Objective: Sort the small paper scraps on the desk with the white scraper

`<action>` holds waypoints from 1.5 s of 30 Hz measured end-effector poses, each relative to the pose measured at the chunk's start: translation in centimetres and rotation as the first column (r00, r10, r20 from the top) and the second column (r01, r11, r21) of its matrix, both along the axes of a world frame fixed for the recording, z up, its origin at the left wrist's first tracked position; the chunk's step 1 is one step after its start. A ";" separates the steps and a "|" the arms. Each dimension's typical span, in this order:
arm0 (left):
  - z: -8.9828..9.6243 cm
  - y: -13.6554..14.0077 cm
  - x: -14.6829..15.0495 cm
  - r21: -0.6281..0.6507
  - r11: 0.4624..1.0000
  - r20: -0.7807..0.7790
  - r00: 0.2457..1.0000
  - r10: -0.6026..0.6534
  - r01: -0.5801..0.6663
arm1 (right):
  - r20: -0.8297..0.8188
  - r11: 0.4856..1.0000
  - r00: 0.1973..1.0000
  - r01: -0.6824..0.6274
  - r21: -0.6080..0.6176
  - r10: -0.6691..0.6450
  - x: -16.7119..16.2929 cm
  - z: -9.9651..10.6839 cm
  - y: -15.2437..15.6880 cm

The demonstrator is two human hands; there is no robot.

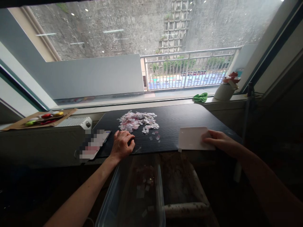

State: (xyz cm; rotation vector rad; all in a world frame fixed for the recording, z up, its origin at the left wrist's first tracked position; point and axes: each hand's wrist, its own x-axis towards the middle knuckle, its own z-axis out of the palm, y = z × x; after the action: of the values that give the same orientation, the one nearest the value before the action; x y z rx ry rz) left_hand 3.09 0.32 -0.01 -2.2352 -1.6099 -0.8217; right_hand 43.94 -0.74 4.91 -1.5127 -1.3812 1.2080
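On the dark wood-grain table (pixel 170 119) lies a loose heap of small pale paper-like pieces (pixel 132 121). Several stray bits (pixel 155 137) are scattered at its near right side. My left hand (pixel 123 142) rests at the table's front edge, just below the heap, fingers curled in; whatever may be under them is hidden. My right hand (pixel 214 138) grips the right side of a flat white rectangular panel with rounded corners (pixel 191 138), by the front edge. A small pale piece (pixel 180 150) shows at the panel's lower left corner. Below the edge, a clear plastic bin (pixel 161 189) has several pale pieces inside.
A partly blurred phone-like device (pixel 104 142) lies left of my left hand. Further left are a white heater (pixel 75 122) and brown paper (pixel 19 123) with coloured items. A green cloth (pixel 200 97) and a white jug (pixel 223 91) sit on the windowsill.
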 end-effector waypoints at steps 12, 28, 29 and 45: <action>0.0 -0.1 0.3 -0.025 0.999 0.026 0.999 0.022 -0.021 | 0.083 0.960 0.996 0.004 0.280 -0.028 -8.2 -3.5 4.7; 0.1 -0.2 0.6 -0.047 0.998 0.041 0.999 0.032 -0.031 | 0.177 0.976 0.984 -0.043 0.212 0.005 -9.5 -3.6 1.8; 0.1 -0.2 0.6 -0.049 0.998 0.041 0.999 0.033 -0.031 | 0.154 0.979 0.987 -0.066 0.193 0.036 -10.0 -3.6 1.8; 0.0 -0.2 0.6 -0.041 0.999 0.042 0.999 0.032 -0.030 | 0.045 0.981 0.988 -0.153 0.116 0.148 -9.8 -3.6 2.1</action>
State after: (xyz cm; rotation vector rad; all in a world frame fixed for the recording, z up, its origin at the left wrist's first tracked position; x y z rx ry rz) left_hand 3.73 0.13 -0.04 -2.2287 -1.6909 -0.8411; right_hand 34.15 1.33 1.31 -1.3738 -1.5875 1.1712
